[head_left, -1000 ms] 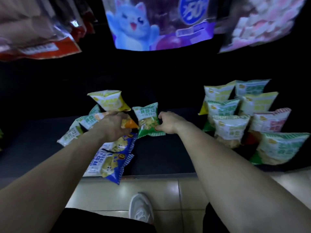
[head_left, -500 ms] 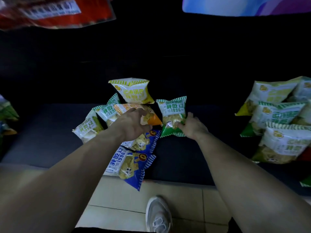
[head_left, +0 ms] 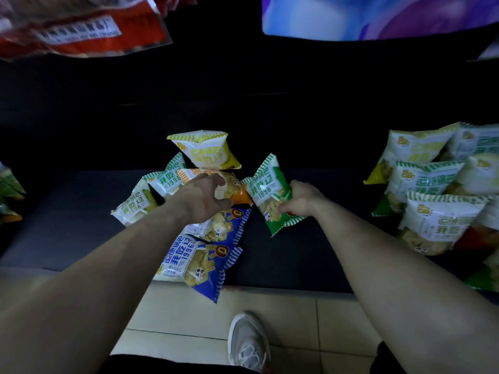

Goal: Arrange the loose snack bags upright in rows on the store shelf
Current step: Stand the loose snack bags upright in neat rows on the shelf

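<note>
Two hands at the loose pile, mid-shelf

The shelf [head_left: 67,211] is bare left of the pile. The left hand [head_left: 201,201] curls round an orange bag [head_left: 239,197], and a blue bag [head_left: 197,265] nearer overhangs the shelf's near edge. The right hand [head_left: 302,202] grips a tilted green bag [head_left: 270,190]. Open shelf separates it from the standing rows [head_left: 432,220] at right.

1. The orange snack bag [head_left: 239,197] is mostly covered by the left hand [head_left: 201,201]; its print cannot be read.
2. One lower corner of the green snack bag [head_left: 266,190] is hidden in the right hand [head_left: 302,203].
3. The red packet [head_left: 89,33] above is blurred and cut by the edge.
4. The bag rows [head_left: 424,182] at right are cut by the right edge.
</note>
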A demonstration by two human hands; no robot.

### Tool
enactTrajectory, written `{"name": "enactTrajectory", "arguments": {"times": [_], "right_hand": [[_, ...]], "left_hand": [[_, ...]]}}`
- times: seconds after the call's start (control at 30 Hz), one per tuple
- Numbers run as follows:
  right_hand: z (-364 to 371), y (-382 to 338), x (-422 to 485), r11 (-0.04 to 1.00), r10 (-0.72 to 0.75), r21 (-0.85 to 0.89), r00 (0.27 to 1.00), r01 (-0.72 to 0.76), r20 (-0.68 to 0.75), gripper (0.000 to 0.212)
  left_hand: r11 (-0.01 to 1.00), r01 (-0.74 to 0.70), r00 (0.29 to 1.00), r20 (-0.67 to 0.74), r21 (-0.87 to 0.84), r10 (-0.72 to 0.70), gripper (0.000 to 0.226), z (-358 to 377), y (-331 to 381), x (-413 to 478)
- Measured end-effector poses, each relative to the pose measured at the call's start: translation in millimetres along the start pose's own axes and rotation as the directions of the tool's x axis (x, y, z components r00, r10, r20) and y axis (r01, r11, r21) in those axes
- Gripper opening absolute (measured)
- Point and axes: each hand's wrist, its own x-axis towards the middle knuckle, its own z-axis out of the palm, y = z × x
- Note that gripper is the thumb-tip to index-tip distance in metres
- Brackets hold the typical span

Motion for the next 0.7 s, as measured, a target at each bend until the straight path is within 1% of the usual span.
{"name": "enactTrajectory", "arguments": {"times": [0.1,0.2,0.33,0.4,0.43,0.47,0.53,0.57,0.63,0.7], "right_hand": [[-23,7,-20,0.997,-0.04,-0.06,0.999,0.04,-0.004,0.058],[-54,16,-50,0.993,-0.097,-0.074,0.995,0.094,-0.037,0.062],[-91,30,-103,0.988,-0.154,-0.02,0.984,0.152,-0.087,0.066],[-104,38,-132,0.986,-0.168,-0.006,0.979,0.168,-0.118,0.07],[-109,43,-147,0.985,-0.17,-0.006,0.976,0.171,-0.137,0.073],[-113,48,-162,0.985,-0.171,-0.004,0.973,0.173,-0.157,0.075],[-119,61,-192,0.985,-0.167,0.0,0.965,0.17,-0.201,0.079],[-122,69,-208,0.986,-0.159,0.007,0.961,0.165,-0.227,0.082],[-128,89,-238,0.989,-0.137,0.022,0.947,0.15,-0.29,0.087],[-134,114,-265,0.993,-0.12,-0.032,0.927,0.116,-0.356,0.086]], "left_hand": [[0.999,-0.046,0.999,-0.004,0.003,0.046,0.064,-4,15,0],[0.996,-0.085,0.996,-0.02,-0.027,0.084,0.073,-9,35,0],[0.973,-0.147,0.989,-0.036,-0.18,0.143,0.09,-12,74,-4],[0.947,-0.211,0.977,-0.048,-0.244,0.205,0.098,-13,101,-8],[0.932,-0.248,0.969,-0.051,-0.266,0.243,0.098,-14,115,-12],[0.917,-0.284,0.958,-0.053,-0.281,0.281,0.092,-14,130,-16],[0.883,-0.351,0.935,-0.062,-0.312,0.35,0.068,-16,158,-26],[0.862,-0.381,0.922,-0.068,-0.334,0.381,0.062,-17,172,-31],[0.83,-0.421,0.9,-0.058,-0.366,0.431,0.06,-18,199,-39],[0.83,-0.431,0.893,-0.036,-0.354,0.449,0.066,-16,226,-44]]}}
